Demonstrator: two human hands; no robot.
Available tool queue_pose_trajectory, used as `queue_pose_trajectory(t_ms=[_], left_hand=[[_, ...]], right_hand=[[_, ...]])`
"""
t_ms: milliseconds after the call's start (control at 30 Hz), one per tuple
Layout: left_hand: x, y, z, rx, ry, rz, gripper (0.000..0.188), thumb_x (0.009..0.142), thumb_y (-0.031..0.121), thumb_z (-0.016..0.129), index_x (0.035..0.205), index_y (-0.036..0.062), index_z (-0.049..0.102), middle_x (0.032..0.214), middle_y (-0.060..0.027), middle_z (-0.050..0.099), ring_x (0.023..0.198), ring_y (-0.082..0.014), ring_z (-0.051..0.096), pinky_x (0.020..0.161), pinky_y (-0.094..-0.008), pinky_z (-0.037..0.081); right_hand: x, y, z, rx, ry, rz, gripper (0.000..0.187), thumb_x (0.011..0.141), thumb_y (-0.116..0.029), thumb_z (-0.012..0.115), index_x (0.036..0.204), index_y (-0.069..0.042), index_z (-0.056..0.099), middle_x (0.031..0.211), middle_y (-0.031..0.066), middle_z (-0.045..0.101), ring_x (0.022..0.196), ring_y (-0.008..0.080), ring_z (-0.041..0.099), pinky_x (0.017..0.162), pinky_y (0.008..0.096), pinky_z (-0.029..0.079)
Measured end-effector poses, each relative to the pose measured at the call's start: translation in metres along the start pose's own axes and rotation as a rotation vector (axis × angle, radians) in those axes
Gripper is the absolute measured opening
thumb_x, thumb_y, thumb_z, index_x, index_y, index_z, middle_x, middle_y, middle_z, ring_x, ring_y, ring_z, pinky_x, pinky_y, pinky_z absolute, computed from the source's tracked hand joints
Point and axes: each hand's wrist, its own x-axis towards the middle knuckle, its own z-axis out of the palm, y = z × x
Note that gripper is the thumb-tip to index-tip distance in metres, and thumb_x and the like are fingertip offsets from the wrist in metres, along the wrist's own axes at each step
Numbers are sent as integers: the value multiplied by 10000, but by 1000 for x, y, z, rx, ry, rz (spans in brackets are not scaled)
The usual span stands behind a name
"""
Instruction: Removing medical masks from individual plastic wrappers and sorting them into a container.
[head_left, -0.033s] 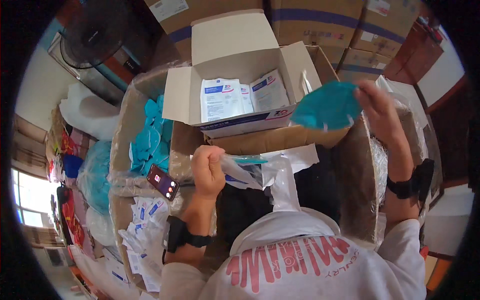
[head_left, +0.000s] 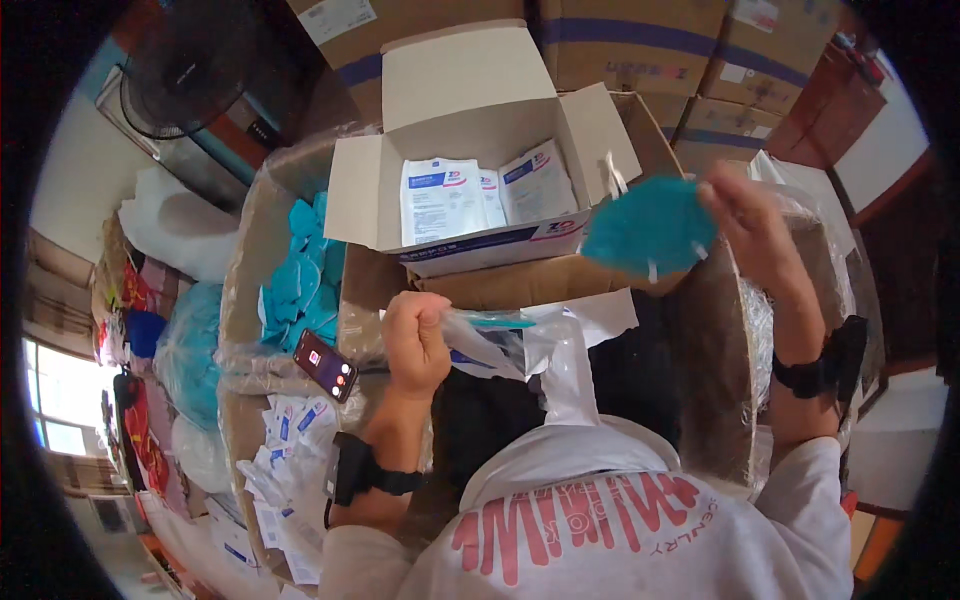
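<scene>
My right hand grips a teal face mask by its right edge. The mask hangs in the air at the front right corner of the white box, with white straps showing. In my left hand, closed at chest height, is the edge of a clear and white plastic pouch. A teal strip shows at the pouch's upper edge; whether it lies inside I cannot tell. The white box stands with its flaps up and holds several printed white packets.
To the left, a carton holds a heap of teal masks. A phone rests at its near edge. Nearer, loose white pouches fill another compartment. Stacked cardboard cartons stand behind, and a fan is at the far left.
My right hand and the teal mask have moved slightly down, and the mask's tilt has shifted a little. My left hand and the pouch look almost still.
</scene>
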Motion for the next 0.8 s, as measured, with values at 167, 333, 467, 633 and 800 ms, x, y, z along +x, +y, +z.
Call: queue_pose_trajectory(t_ms=[167, 333, 467, 633, 800], left_hand=[[7, 11, 1, 31, -36, 123, 134, 877, 156, 469, 811, 55, 528, 751, -87, 586, 661, -271, 535, 605, -357, 393], [10, 21, 5, 10, -60, 175, 144, 878, 176, 481, 817, 60, 541, 756, -79, 595, 665, -273, 547, 604, -354, 404], [8, 21, 9, 37, -81, 136, 156, 878, 185, 489, 819, 60, 561, 749, -80, 598, 665, -272, 559, 597, -347, 419], [3, 20, 12, 45, -111, 41, 166, 872, 182, 496, 801, 62, 585, 747, -82, 606, 665, -271, 573, 597, -346, 437], [-1, 19, 14, 30, -169, 32, 172, 870, 190, 502, 802, 62, 595, 745, -88, 607, 667, -277, 580, 595, -348, 444]], right_hand=[[-2, -39, 49, 103, -296, -215, 145, 840, -166, 537, 895, -32, 548, 770, 153, 574, 718, 308, 565, 633, 374, 444], [-6, -51, 91, 20, -517, -278, 130, 812, -160, 559, 923, -106, 597, 783, 107, 608, 715, 307, 595, 603, 390, 474], [-9, -46, 109, -3, -529, -326, 134, 802, -176, 568, 927, -136, 597, 781, 94, 611, 708, 304, 596, 589, 396, 478], [-12, -50, 114, -15, -500, -328, 145, 810, -188, 552, 950, -150, 559, 771, 95, 615, 703, 312, 596, 589, 410, 474], [-12, -43, 123, 65, -504, -270, 163, 828, -221, 528, 980, -162, 519, 756, 126, 620, 690, 350, 592, 591, 462, 464]])
